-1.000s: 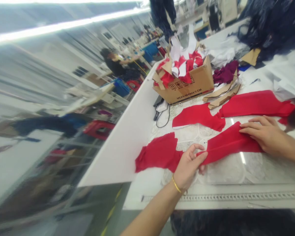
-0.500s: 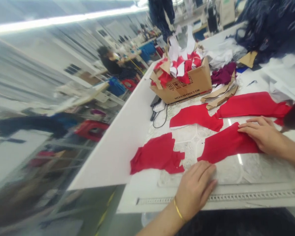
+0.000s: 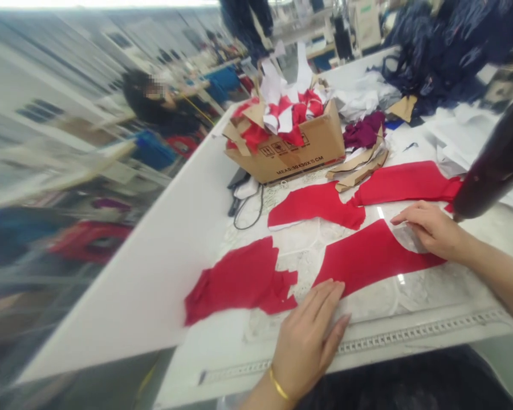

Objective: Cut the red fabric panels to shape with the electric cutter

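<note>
A red fabric piece (image 3: pixel 367 259) lies flat on the table in front of me, with a curved cutaway along its upper right edge. My left hand (image 3: pixel 310 333), a gold bangle at the wrist, is open and rests its outstretched fingertips on the near left edge of this piece. Over the cutaway is my right hand (image 3: pixel 436 230), fingers loosely bent and apart, with nothing visible in it. A pale patch shows beneath it; I cannot tell if it is tabletop or a separate sheet. More red pieces lie around: a crumpled one (image 3: pixel 239 282) at left and two overlapping behind (image 3: pixel 316 205).
A cardboard box (image 3: pixel 299 151) of red and white scraps stands at the back, beside brown card strips (image 3: pixel 361 168). A dark machine part (image 3: pixel 496 154) juts in from the right. A ruler strip (image 3: pixel 410 333) runs along the front edge; a white partition (image 3: pixel 123 273) borders the left.
My right hand has shifted off the red piece, baring its curved edge. My left hand stays on the near left edge. The whole view has turned slightly right.
</note>
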Demonstrator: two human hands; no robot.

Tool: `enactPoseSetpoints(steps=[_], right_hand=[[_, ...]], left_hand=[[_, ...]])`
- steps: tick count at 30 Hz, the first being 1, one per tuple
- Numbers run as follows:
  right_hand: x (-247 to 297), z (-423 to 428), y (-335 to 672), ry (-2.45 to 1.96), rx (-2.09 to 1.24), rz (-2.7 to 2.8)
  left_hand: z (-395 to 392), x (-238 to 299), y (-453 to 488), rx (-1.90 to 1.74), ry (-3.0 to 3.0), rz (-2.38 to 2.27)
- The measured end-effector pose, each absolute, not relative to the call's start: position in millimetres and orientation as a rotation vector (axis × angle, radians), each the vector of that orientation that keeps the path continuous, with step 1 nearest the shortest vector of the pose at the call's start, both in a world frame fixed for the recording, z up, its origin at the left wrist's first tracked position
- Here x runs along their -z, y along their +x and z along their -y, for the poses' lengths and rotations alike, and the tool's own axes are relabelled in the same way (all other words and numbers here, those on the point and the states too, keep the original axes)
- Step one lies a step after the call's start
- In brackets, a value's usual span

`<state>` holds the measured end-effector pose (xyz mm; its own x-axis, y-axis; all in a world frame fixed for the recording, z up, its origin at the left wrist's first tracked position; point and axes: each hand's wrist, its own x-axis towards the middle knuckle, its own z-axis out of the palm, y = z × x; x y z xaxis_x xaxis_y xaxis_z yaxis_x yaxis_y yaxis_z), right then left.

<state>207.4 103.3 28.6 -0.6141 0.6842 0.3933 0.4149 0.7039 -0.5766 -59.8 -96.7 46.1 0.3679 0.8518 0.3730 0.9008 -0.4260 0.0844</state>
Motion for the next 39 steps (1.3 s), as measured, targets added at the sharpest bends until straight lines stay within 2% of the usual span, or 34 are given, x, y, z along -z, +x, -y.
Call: enactPoseSetpoints(steps=[5,11,20,31,39], right_hand=[[-23.1,-105.2,205.3,-0.874,-0.59,2.248],[-17.5,-105.2,204.4,-0.877,-0.557,2.273],[-32.2,-108.5,207.1,-0.962,-0.366,2.467],[-60.7,-101.2,123.8,-0.948,-0.175,2.815],[-56.7,-102.7,101.7,-1.023,-0.122,2.757]], left_hand=[[94.8,-50.8,-60.8,0.553,-2.465,1.621],[71.4,-37.8,-19.3,0.433,-2.771,1.466],[57.5,-33.6,20.6,0.29,-3.053,1.595],[55.8,-34.8,-22.3,0.467,-2.905,1.703],[42.9,-42.1,-46.6,0.865,-2.612,1.651]])
